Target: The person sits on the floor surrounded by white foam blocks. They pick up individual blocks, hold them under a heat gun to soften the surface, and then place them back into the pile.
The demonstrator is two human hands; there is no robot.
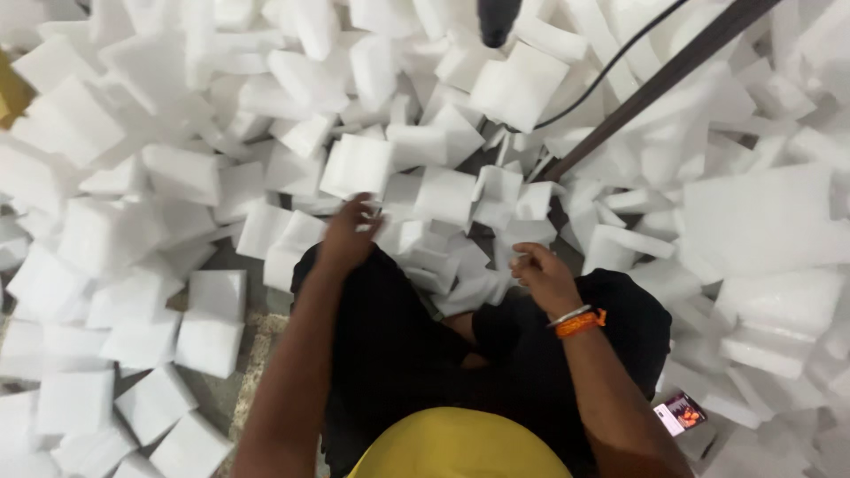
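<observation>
Two hands among white foam blocks

We reach our left hand (347, 235) to a white foam block (400, 237), fingers loosely spread, holding nothing. Our right hand (542, 276) hovers half curled near the pile (443, 199); whether it grips a piece, we cannot tell.

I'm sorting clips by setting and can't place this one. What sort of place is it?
Probably a small workshop or packing floor handling foam. White foam blocks lie heaped across the floor around the seated person, whose left hand reaches into them; a dark rod and cable cross the pile.
</observation>
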